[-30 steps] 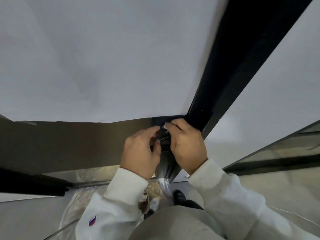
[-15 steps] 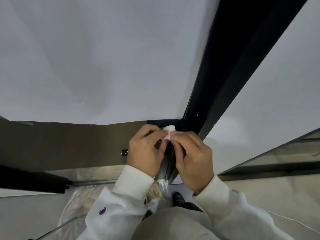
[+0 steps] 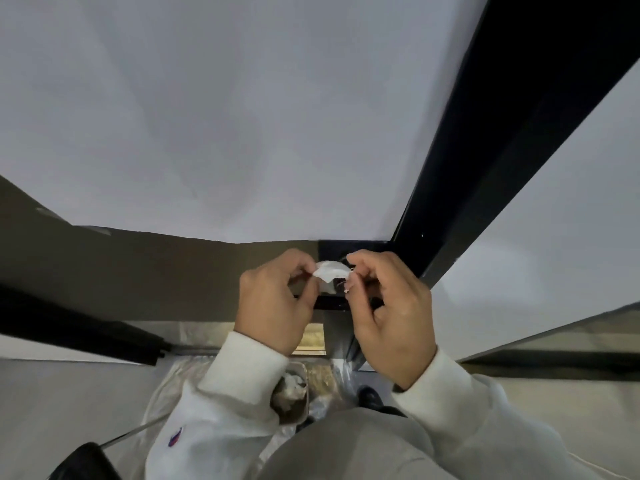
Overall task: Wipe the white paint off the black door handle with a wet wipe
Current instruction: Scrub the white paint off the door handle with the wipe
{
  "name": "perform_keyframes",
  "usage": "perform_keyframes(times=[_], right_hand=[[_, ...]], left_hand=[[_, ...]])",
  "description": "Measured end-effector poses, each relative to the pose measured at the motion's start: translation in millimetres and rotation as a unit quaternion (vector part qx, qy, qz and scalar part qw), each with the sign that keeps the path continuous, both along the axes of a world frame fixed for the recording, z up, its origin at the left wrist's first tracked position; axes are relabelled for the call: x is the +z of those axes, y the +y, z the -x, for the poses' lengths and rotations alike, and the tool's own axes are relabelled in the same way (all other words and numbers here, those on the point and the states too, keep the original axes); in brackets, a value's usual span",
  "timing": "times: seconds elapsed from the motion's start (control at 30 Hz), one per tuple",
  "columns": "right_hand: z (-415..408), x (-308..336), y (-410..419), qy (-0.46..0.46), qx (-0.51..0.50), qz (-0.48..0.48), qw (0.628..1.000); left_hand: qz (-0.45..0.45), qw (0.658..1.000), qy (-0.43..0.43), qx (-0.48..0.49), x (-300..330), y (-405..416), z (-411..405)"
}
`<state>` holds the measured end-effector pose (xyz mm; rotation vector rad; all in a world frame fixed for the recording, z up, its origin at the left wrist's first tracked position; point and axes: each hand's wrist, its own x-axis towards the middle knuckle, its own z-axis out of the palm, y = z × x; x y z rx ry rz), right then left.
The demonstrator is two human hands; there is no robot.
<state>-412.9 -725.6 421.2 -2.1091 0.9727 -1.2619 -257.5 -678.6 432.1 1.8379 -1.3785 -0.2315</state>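
Note:
A small white wet wipe [image 3: 329, 273] is stretched between my two hands, just in front of the door. My left hand [image 3: 277, 299] pinches its left end. My right hand [image 3: 388, 306] pinches its right end with thumb and forefinger. Behind and below the wipe, the black door handle [image 3: 338, 285] and its black plate [image 3: 332, 249] show only in part; my fingers and the wipe hide most of them. I cannot make out paint marks on the handle.
The door is white above and brown below [image 3: 138, 268], with a black edge [image 3: 485, 150] running up to the right. On the floor lie clear plastic sheeting [image 3: 166, 393], a small bin with crumpled wipes [image 3: 291, 393] and my shoe [image 3: 369, 396].
Both hands have drawn back from the handle. The wipe, hidden a second ago, now shows spread between my two hands.

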Motion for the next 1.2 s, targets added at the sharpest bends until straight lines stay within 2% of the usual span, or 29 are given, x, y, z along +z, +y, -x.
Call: perform_keyframes(times=[0.13,0.3,0.43,0.5,0.57,0.7,0.83,1.0,1.2], right_hand=[[1,-6,-8,-0.025,0.015,-0.059,0.998],[-3,-7,-6,-0.061,0.017,-0.155,0.986],[-9,-6,-6,-0.087,0.024,-0.155,0.984],[-13,-5,-3,-0.119,0.007,-0.174,0.978],[-19,-3,2,-0.135,-0.02,-0.234,0.963],[-25,0,6,-0.143,0.002,-0.333,0.932],[-25,4,8,-0.127,0.026,-0.308,0.943],[-15,13,7,-0.137,0.093,-0.314,0.935],[-4,18,8,-0.163,0.082,-0.36,0.915]], left_hand=[[0.002,0.998,0.066,-0.002,3,2,-10],[-0.035,0.996,0.06,-0.063,10,3,-28],[-0.093,0.983,0.104,-0.118,13,4,-31],[-0.062,0.99,0.083,-0.091,12,5,-25],[-0.016,0.996,0.061,-0.056,10,6,-17],[0.046,0.993,0.087,-0.067,6,10,-6],[0.026,0.988,0.132,-0.072,7,13,-9],[-0.006,0.97,0.198,-0.142,13,14,-13],[-0.004,0.962,0.259,-0.086,11,10,-20]])
